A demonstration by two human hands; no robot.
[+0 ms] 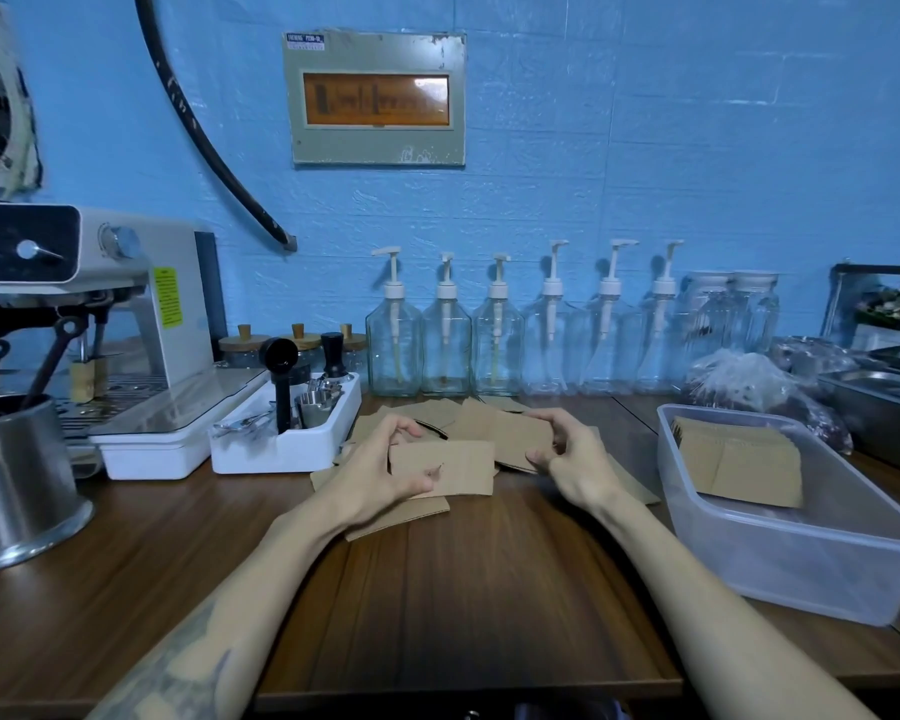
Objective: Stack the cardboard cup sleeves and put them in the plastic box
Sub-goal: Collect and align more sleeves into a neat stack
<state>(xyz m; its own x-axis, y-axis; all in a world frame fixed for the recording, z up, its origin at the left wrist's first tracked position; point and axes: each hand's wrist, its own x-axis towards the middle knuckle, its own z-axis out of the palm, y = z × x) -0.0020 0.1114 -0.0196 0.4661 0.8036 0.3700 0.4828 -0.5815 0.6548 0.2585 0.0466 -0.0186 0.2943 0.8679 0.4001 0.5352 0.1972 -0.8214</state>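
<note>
Several flat brown cardboard cup sleeves (437, 415) lie scattered on the wooden counter ahead of me. My left hand (380, 467) grips one sleeve (455, 467) by its left end, thumb on its front face. My right hand (567, 457) pinches another sleeve (520, 439) at its right edge, just behind and to the right of the first. A clear plastic box (801, 553) stands at the right, with a stack of sleeves (739, 462) leaning inside at its far end.
A white tray of coffee tools (292, 449) and an espresso machine (126, 324) stand to the left, and a steel pitcher (17, 480) at far left. Glass pump bottles (497, 345) line the blue wall. Plastic bags (749, 381) and steel pans (884, 402) sit behind the box.
</note>
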